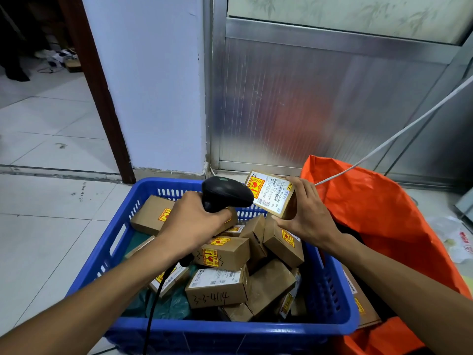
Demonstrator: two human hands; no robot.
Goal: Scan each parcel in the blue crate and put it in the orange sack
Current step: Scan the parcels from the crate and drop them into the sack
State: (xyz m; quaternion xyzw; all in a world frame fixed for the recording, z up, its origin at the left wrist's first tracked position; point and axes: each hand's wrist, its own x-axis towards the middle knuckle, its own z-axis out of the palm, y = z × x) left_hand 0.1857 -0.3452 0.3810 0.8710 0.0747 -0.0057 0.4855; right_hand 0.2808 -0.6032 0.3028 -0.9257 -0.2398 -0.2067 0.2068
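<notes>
My left hand grips a black corded barcode scanner, its head pointing right at a small cardboard parcel. My right hand holds that parcel above the far right corner of the blue crate, with its white label and yellow sticker turned toward the scanner. Several brown cardboard parcels with yellow stickers lie piled in the crate. The orange sack stands open directly right of the crate; one flat parcel lies inside it by the crate wall.
A blue-white wall corner and a metal door panel rise behind the crate. A white cable runs diagonally over the sack. Tiled floor spreads to the left. A plastic bag lies at far right.
</notes>
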